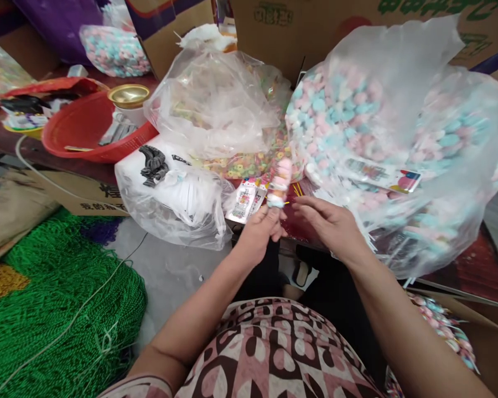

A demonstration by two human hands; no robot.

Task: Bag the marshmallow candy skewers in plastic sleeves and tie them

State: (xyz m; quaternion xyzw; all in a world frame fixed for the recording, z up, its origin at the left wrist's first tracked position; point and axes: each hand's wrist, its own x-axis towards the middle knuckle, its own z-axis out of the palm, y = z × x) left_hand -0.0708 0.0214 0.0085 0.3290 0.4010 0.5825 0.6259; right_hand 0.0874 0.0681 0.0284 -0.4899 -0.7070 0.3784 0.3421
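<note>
My left hand [260, 231] is closed around the lower end of a candy skewer [280, 182], a stick stacked with pink, white and blue marshmallow pieces that points up and away. Just right of it, my right hand [328, 222] has its fingers stretched toward the skewer's base, apart from it and holding nothing I can see. Behind the hands stands a large clear bag of pink, blue and white marshmallows [348, 110]. A clear bag of colourful ring candies [249, 160] lies left of it. Printed label cards [247, 200] lie on the table edge near my left hand.
A red plastic basin [83, 130] with a gold-lidded jar [129, 97] sits at the back left. A clear bag with white contents [170, 199] hangs over the table edge. Green mesh netting [45, 298] covers the floor left. Cardboard boxes [299, 27] line the back. A box of wrapped candies [444, 326] sits lower right.
</note>
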